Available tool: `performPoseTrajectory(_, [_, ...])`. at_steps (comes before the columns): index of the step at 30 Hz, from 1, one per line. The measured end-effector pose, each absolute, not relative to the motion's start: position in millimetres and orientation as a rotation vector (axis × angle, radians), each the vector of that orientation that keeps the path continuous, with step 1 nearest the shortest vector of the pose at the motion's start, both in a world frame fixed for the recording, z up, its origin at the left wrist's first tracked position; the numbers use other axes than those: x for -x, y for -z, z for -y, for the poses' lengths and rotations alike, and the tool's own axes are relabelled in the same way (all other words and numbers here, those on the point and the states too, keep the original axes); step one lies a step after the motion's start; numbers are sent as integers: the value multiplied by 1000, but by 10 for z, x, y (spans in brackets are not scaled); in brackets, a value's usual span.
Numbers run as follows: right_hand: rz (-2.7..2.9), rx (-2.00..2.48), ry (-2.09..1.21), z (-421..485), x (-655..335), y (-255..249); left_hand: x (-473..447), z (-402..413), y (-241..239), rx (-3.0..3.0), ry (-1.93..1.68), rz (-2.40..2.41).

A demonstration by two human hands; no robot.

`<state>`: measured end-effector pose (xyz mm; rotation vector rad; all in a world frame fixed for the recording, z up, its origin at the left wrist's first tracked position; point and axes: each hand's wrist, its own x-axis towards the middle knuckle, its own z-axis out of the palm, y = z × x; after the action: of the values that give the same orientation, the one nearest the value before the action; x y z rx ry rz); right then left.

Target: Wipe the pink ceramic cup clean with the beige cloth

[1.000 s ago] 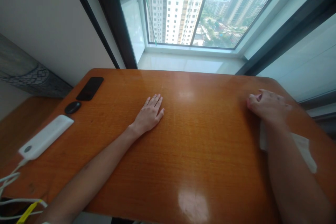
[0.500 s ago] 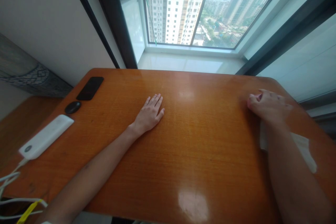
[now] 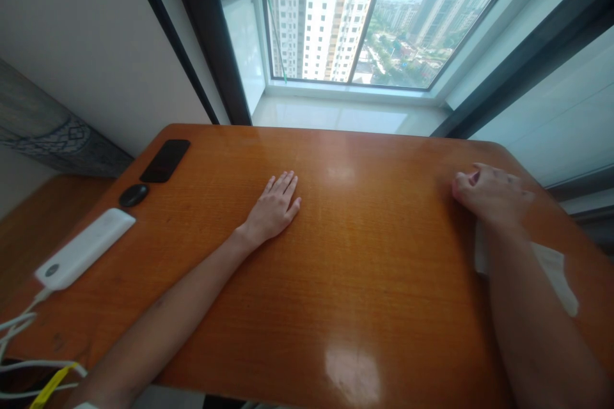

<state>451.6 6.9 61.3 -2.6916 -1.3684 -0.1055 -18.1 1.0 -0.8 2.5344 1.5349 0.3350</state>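
My left hand (image 3: 272,208) lies flat on the wooden table (image 3: 364,255), fingers stretched out and the thumb a little apart. Nothing is held in it. Over the right side of the table, my right hand (image 3: 494,195) is closed, its fingers curled and slightly blurred. What it holds, if anything, is hidden from this side. Beneath the right forearm lies a flat white piece, like a tissue or cloth (image 3: 556,275), partly covered by the arm.
Along the table's left edge lie a black phone (image 3: 165,160), a black mouse (image 3: 133,195) and a white power strip (image 3: 86,249). White cables (image 3: 19,326) and a yellow strip (image 3: 52,386) are at the lower left. A window (image 3: 355,92) stands beyond the far edge.
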Motion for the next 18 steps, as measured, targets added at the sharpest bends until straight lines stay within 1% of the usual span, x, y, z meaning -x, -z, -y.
performPoseTrajectory(18, [1378,2660,106,-85,-4580,-564,187,1,-12,-2532,-349,-1524])
